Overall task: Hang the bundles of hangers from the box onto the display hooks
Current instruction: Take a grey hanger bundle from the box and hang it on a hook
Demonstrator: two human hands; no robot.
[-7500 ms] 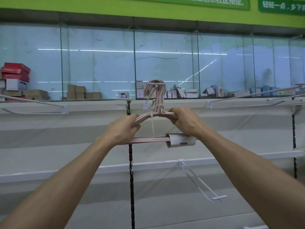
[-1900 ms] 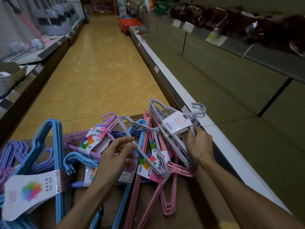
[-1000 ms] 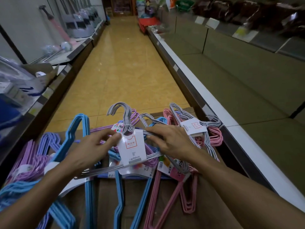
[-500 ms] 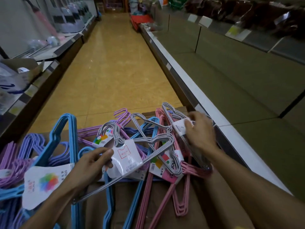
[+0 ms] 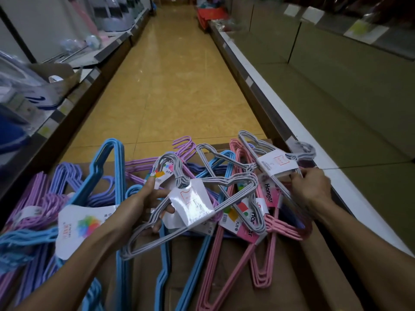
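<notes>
A cardboard box (image 5: 289,286) below me holds several hanger bundles in blue (image 5: 107,167), purple (image 5: 33,198) and pink (image 5: 265,248). My left hand (image 5: 143,205) grips a grey hanger bundle (image 5: 195,212) with a white paper label, lifted a little above the pile. My right hand (image 5: 311,187) grips a second grey bundle (image 5: 276,163) with a white label at the box's right side, near the shelf edge. A third grey bundle (image 5: 249,198) lies between the two hands on the pink hangers. No display hooks are in view.
A yellow tiled aisle (image 5: 177,86) runs ahead. A low white-edged shelf (image 5: 292,124) lines the right side, close to the box. Shelves with goods and a cardboard carton (image 5: 60,75) line the left. Red crates (image 5: 211,14) stand far down the aisle.
My left hand has lifted its grey bundle higher and tightened its hold. My right hand has slid rightward along the second grey bundle, raising it at the box's right edge.
</notes>
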